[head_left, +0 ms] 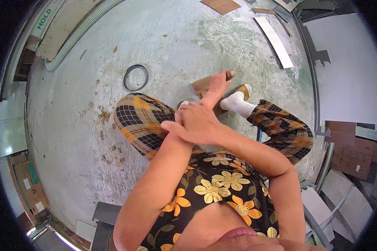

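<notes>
My left hand (218,85) stretches forward with its fingers straight and held together, holding nothing. My right hand (195,122) is wrapped around the left hand at the wrist and palm, its thumb pointing left. Both hands hover above my knees in plaid trousers (140,121). Just beyond the left fingertips a small brown wooden piece (200,86) lies on the concrete floor, partly hidden by the hand. My foot in a white sock (237,103) and a sandal rests next to it.
A black ring (136,77) lies on the floor at the left. A ribbed grey hose (79,31) runs along the far left. A white strip board (275,42), brown panels (348,146) and a cardboard box (29,184) sit around the edges.
</notes>
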`<state>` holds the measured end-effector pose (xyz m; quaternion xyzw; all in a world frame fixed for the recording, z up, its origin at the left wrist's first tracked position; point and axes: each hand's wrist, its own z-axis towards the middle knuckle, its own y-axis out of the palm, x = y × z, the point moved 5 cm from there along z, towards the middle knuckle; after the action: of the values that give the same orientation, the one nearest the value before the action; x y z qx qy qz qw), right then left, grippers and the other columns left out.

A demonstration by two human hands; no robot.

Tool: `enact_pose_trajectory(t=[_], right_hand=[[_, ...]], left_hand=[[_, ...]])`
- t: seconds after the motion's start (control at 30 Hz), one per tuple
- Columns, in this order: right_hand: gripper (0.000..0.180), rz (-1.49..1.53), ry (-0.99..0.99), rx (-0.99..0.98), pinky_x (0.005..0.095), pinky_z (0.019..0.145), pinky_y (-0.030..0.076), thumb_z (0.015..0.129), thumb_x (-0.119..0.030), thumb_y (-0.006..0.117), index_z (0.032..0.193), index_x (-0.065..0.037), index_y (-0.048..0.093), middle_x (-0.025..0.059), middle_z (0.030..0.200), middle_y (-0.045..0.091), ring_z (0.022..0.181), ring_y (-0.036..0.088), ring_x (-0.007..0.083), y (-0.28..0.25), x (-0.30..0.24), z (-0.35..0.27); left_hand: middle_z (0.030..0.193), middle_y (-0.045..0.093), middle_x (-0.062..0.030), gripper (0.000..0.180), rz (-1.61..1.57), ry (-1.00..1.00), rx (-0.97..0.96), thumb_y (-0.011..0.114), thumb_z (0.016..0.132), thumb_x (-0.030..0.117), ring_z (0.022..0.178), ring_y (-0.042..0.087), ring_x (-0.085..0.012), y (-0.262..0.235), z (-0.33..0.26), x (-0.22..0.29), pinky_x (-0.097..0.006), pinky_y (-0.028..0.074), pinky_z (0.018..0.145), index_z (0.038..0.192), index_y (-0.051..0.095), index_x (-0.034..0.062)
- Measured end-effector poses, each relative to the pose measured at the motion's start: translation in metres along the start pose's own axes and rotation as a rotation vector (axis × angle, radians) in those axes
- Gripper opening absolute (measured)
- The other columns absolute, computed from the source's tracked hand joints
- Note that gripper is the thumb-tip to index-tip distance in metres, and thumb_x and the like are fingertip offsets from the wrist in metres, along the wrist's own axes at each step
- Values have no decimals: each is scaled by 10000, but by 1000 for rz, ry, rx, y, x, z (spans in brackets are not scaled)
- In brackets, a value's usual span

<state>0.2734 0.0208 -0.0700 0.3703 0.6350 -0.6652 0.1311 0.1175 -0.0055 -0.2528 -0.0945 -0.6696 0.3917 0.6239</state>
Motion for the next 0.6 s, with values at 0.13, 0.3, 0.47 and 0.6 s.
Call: enact_pose_trajectory(t=[0.13,0.3,0.47,0.6], right_hand=[[668,-381,-4,220,451,813,437,882,-587,457,710,17,684,192,805,647,837,597,350,9,46,24],[711,-235,36,69,454,824,446,878,-622,427,716,20,685,196,788,649,848,608,364,18,3,12],[720,-22,5,-80,448,829,446,877,-643,423,730,10,688,202,805,643,873,602,368,2,-23,2],[692,-386,26,235,458,815,445,878,-625,442,736,5,690,194,798,643,882,597,369,11,26,23]], left_hand=[[896,660,-233,338,25,10,13,707,782,197,877,637,-408,-3,2,-4,-480,521,739,1029,548,29],[886,657,-232,360,13,94,38,713,770,180,862,637,-408,-2,0,-7,-485,518,733,1045,539,25],[916,656,-229,378,30,42,11,729,758,189,877,634,-404,-9,-7,-6,-487,513,735,1042,539,27],[927,655,-232,371,67,6,-22,722,768,208,876,629,-404,-8,-7,-12,-488,507,742,1035,542,23]])
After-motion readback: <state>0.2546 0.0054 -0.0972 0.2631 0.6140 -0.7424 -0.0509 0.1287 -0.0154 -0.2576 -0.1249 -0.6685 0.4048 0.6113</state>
